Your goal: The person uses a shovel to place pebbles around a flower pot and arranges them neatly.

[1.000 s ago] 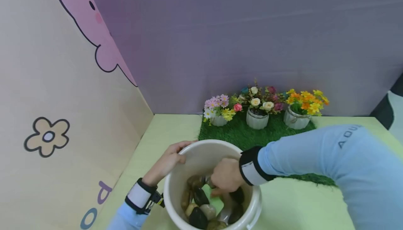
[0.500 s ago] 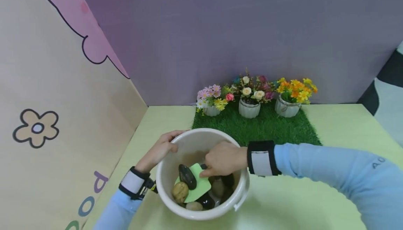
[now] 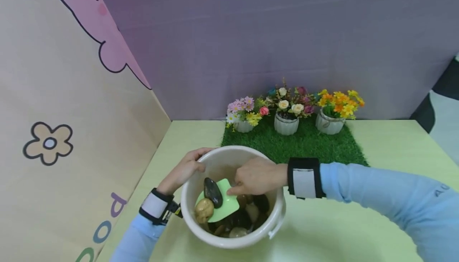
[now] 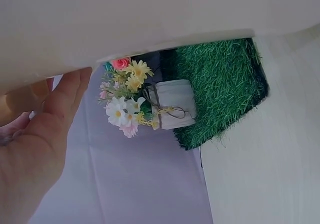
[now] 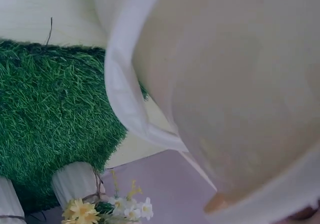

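In the head view the right hand (image 3: 256, 176) reaches into the white bucket (image 3: 276, 218) from 3 o'clock, its fingers curled round the handle of a green scoop (image 3: 223, 206). The scoop's blade lies just above the heap of stones (image 3: 247, 214), carrying a dark stone (image 3: 213, 192) and a tan stone (image 3: 203, 210) near its 9 o'clock edge. The left hand (image 3: 183, 171) grips the bucket rim at 10 o'clock, fingers hooked over the lip, as the left wrist view confirms.

The likeliest slip, I judge, is the tan stone rolling off: it sits at the blade's outer edge, and any tilt towards 9 o'clock would drop it. A stone flung past the rim towards 12 o'clock could knock the flower pots (image 3: 286, 124) on the grass mat (image 3: 308, 146). If the left hand loosens, the bucket may slide on the desk (image 3: 387, 142).
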`<state>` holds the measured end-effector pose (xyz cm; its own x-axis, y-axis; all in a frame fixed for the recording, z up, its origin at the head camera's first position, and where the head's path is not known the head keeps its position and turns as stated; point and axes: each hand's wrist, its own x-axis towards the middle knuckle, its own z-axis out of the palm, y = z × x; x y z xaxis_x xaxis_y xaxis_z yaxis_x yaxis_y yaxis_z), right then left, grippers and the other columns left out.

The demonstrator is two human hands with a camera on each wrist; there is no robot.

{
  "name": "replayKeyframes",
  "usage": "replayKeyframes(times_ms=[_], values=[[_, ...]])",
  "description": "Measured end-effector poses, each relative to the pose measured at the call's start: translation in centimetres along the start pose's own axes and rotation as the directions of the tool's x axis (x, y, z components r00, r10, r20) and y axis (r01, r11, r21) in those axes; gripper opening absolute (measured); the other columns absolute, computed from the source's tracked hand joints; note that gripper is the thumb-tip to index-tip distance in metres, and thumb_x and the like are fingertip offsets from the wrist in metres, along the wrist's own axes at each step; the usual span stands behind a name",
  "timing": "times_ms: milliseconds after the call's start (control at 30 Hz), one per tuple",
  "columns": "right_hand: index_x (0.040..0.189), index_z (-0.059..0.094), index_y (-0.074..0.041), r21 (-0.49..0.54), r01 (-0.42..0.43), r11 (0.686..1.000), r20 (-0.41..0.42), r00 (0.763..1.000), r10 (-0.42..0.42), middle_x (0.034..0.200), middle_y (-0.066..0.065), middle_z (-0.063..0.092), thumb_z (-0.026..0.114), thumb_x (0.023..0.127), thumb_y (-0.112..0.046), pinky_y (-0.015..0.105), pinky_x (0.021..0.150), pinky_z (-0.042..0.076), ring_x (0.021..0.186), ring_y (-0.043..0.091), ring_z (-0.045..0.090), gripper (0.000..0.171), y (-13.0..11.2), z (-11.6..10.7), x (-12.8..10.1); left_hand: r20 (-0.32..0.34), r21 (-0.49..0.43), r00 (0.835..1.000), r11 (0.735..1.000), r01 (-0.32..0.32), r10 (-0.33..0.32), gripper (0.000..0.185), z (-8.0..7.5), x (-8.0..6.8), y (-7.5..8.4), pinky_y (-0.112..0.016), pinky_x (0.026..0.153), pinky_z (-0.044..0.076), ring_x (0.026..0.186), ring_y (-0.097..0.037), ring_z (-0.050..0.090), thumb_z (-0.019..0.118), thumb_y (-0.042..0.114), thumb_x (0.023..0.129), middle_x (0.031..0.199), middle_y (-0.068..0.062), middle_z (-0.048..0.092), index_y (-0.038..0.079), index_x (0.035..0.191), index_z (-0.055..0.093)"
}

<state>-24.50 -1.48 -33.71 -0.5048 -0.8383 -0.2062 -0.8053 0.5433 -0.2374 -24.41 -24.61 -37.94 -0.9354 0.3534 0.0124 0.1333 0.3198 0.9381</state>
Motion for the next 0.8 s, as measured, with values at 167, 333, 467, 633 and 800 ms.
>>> replayKeyframes(times_ms=[167,333,467,633,800], values=[[0.052,0.050,-0.026,0.104,-0.070,0.992,-0.030,0.997,0.074,0.044,-0.013,0.040,0.042,0.089,-0.055,0.021,0.043,0.027,0.041,0.004,0.035,0.048,-0.1,-1.2,-0.5,-0.017,0.068,0.999,0.997,-0.037,0.038,0.058,0.1,0.2,0.0,-0.042,0.093,0.044,0.108,-0.029,0.055,0.043,-0.005,0.072,0.122,-0.019,0.055,0.002,0.129,0.048],[0.052,0.052,-0.026,0.088,-0.125,0.988,-0.064,0.989,0.131,0.047,-0.012,0.042,0.043,0.088,-0.056,0.021,0.044,0.027,0.045,0.005,0.037,0.047,0.0,-2.0,-1.1,-0.024,0.076,0.999,0.997,-0.025,0.027,0.047,0.0,0.1,0.1,-0.040,0.096,0.040,0.110,-0.027,0.052,0.046,0.001,0.082,0.122,-0.015,0.056,0.004,0.128,0.050],[0.052,0.051,-0.024,0.102,-0.131,0.986,-0.057,0.989,0.138,0.048,-0.011,0.042,0.045,0.088,-0.053,0.022,0.044,0.027,0.047,0.006,0.038,0.047,0.3,-2.2,-1.5,-0.018,0.053,1.000,0.999,0.001,0.000,0.047,0.0,0.0,0.2,-0.037,0.093,0.043,0.107,-0.024,0.053,0.046,0.003,0.082,0.123,-0.014,0.055,0.006,0.128,0.050],[0.060,0.060,-0.025,0.162,-0.151,0.975,-0.020,0.988,0.156,0.053,-0.009,0.047,0.045,0.089,-0.051,0.022,0.047,0.032,0.049,0.006,0.041,0.041,0.8,-2.6,-2.0,-0.026,0.060,1.000,0.998,0.019,-0.017,0.046,0.1,-0.2,0.2,-0.040,0.094,0.044,0.110,-0.026,0.051,0.044,0.003,0.084,0.125,-0.014,0.054,0.008,0.129,0.050],[0.060,0.058,-0.020,0.225,-0.173,0.959,-0.010,0.984,0.180,0.052,-0.007,0.041,0.042,0.091,-0.049,0.022,0.046,0.027,0.046,0.008,0.032,0.045,2.1,-3.6,-3.3,-0.029,0.080,0.999,0.996,0.034,-0.032,0.056,0.2,-0.1,0.1,-0.038,0.083,0.050,0.104,-0.027,0.053,0.042,-0.003,0.076,0.125,-0.017,0.052,0.008,0.131,0.048]])
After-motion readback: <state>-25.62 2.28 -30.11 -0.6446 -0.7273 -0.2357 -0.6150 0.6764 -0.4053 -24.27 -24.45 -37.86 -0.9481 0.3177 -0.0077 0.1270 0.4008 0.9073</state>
